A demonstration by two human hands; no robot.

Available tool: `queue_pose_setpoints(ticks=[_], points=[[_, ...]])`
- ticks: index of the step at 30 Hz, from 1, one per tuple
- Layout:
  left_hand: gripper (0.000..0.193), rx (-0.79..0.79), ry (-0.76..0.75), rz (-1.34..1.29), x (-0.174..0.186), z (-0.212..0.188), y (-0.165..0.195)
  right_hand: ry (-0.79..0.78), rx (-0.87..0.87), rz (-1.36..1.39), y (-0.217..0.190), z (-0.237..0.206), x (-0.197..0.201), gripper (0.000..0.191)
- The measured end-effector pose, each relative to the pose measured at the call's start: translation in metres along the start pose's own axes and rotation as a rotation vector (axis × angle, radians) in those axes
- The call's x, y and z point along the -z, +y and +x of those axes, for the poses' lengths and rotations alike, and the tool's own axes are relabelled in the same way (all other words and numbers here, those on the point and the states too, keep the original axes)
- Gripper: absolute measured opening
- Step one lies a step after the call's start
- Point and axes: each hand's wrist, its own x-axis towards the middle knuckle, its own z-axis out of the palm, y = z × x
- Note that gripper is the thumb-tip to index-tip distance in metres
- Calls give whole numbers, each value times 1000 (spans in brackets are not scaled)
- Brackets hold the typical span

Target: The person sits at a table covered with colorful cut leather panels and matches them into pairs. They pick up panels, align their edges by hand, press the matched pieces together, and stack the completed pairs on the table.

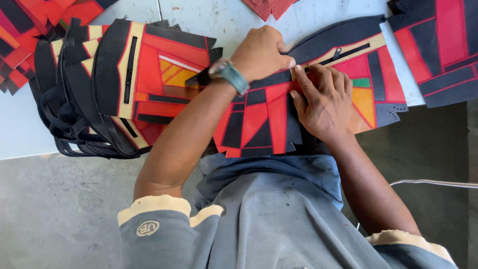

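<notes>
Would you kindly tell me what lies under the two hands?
Under the left hand and right hand lies a red-and-black patchwork panel on the white table. The seam beneath the fingers is covered.

Stack of patchwork panels (99, 89) crowding the left, another panel (438, 45) blocking the right, bare worktop (219, 17) open beyond the hands
</notes>
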Motion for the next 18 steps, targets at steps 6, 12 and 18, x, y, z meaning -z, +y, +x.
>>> queue_pose_setpoints(ticks=[6, 12, 18], points=[[31, 6, -44, -22, 3, 4, 2, -11, -59, 141, 8, 2, 2, 40], [30, -350, 177, 69, 19, -27, -6, -19, -45, 414, 37, 46, -8, 16], [17, -297, 203, -157, 4, -45, -7, 0, 112, 167, 35, 71, -45, 16]])
